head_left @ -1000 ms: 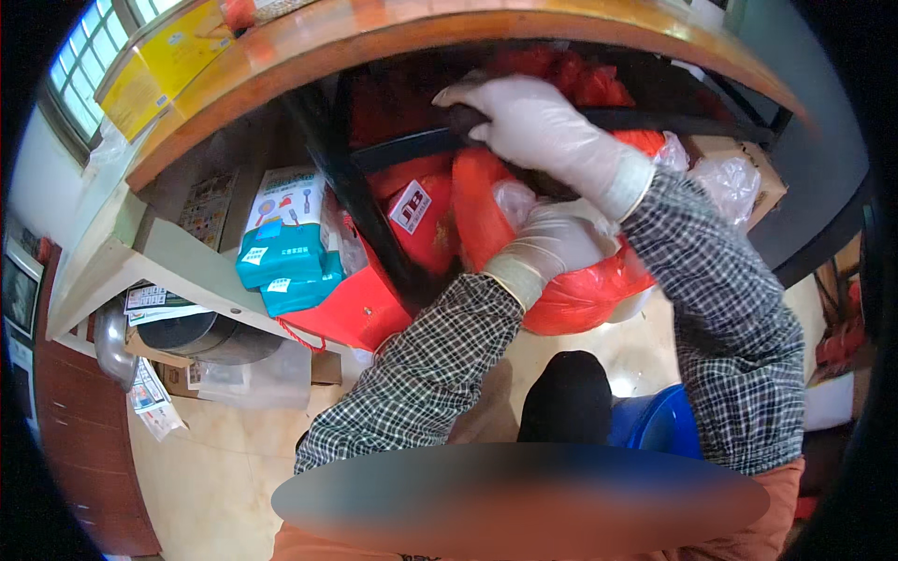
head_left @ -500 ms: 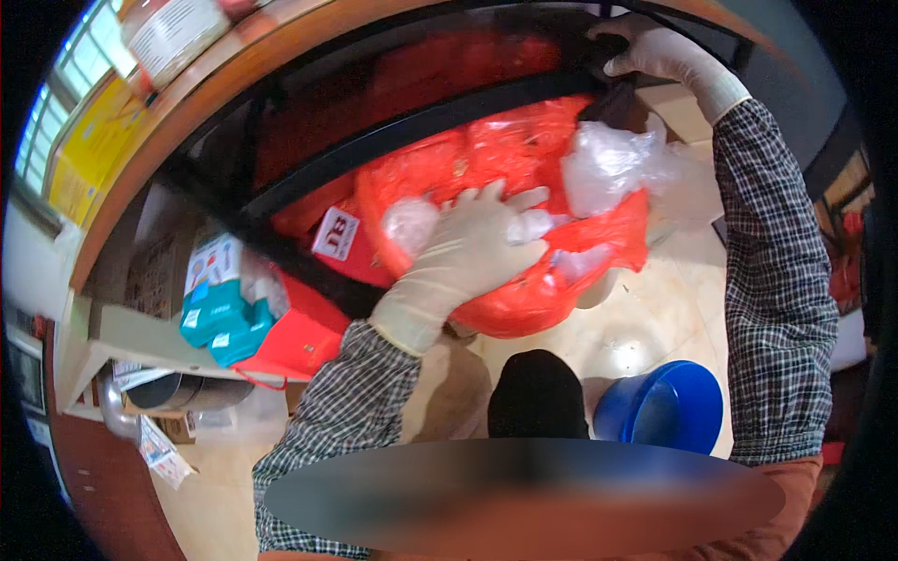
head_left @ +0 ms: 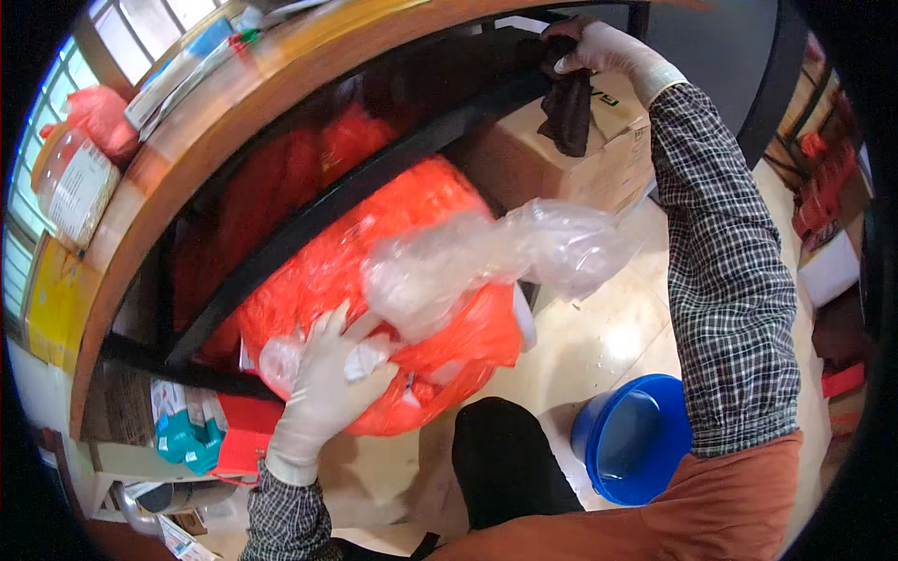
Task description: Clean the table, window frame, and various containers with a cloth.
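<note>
My left hand, in a whitish glove, lies with fingers spread on a bulging red plastic bag. A small white item shows between its thumb and fingers; I cannot make out its kind. Crumpled clear plastic bags lie over the red bag's right part. At the upper right my gloved right hand is closed on a dark cloth, against the black metal bar under the wooden tabletop. The cloth hangs down in front of a cardboard box.
A blue bucket with cloudy liquid stands on the tiled floor by my knee. At lower left are teal packages and a red box. A lidded jar stands on the tabletop.
The view has shifted to the right, so the bag and my left hand appear lower left. More of the cloth and the cardboard box shows. My left hand stays on the red bag.
</note>
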### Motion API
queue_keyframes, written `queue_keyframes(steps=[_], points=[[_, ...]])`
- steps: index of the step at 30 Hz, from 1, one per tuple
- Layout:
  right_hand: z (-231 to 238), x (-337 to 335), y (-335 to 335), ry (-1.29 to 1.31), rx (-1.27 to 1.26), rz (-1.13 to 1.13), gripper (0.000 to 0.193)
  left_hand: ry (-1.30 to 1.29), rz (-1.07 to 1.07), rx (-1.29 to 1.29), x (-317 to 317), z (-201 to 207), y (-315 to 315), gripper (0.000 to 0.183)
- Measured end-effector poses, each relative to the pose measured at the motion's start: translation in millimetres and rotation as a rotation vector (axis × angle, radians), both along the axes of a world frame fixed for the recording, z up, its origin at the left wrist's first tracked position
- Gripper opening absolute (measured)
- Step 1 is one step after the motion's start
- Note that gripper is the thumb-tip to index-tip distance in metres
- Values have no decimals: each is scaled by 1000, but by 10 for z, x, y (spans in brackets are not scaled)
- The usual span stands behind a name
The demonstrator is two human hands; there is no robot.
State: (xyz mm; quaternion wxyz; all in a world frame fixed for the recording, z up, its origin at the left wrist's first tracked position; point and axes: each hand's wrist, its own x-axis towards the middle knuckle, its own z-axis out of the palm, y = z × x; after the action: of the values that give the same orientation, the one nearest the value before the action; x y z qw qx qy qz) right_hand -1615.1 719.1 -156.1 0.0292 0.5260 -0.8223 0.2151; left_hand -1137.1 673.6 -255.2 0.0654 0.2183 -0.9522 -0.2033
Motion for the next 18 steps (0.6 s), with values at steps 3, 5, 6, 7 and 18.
queue_keyframes(steps=[3,5,6,7,18], points=[[-199,-385,46,128,20,-19,58,6,-6,22,51,-7,27,43],[-271,-515,45,-29,11,-64,58,-75,-52,-26,120,-33,15,39],[-307,-585,65,-32,9,-72,58,3,36,7,140,-67,38,39],[-333,-628,94,-55,-20,-65,58,80,124,41,166,-100,52,39],[-727,-1022,390,281,-473,-546,31,127,286,246,578,-587,-202,73]])
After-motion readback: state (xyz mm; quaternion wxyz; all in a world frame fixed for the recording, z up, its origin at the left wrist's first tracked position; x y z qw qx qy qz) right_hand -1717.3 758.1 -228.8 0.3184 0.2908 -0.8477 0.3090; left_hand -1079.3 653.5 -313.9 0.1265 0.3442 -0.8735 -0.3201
